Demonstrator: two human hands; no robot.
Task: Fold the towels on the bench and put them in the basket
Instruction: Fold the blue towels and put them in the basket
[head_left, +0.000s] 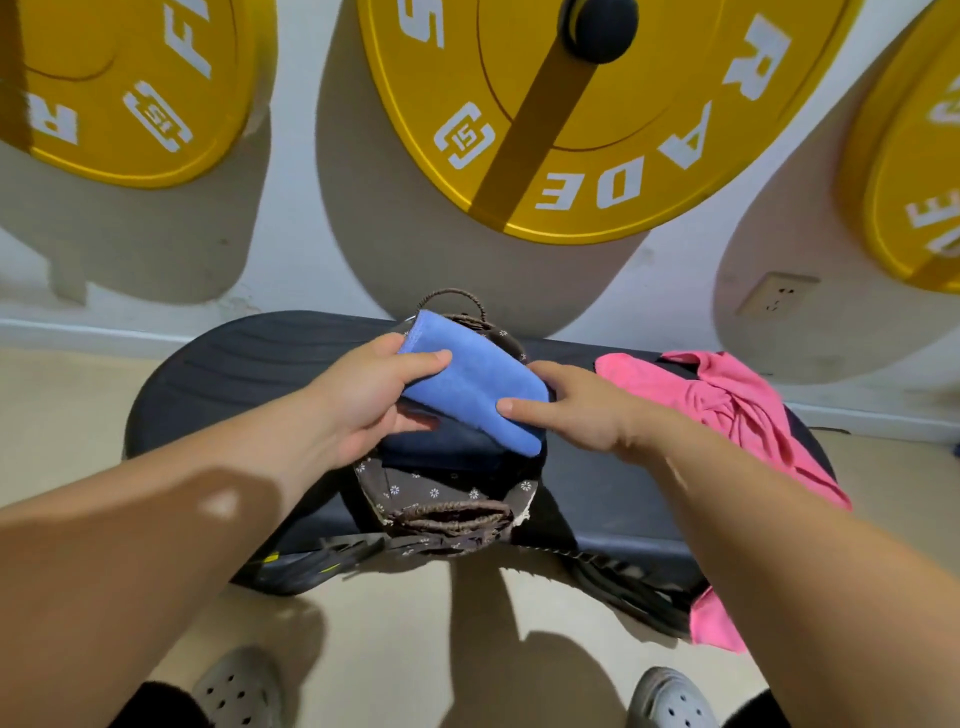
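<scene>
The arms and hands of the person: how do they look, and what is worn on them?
The left arm and the right arm are bare; no sleeves show. The left hand and the right hand wear no gloves; no ring, watch or bracelet is visible.

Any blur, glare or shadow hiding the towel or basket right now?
Head view: wide-angle bows the bench and weight plates; hard light throws plate shadows on the wall; right forearm slightly blurred; blue towel sharp, basket interior dark.
</scene>
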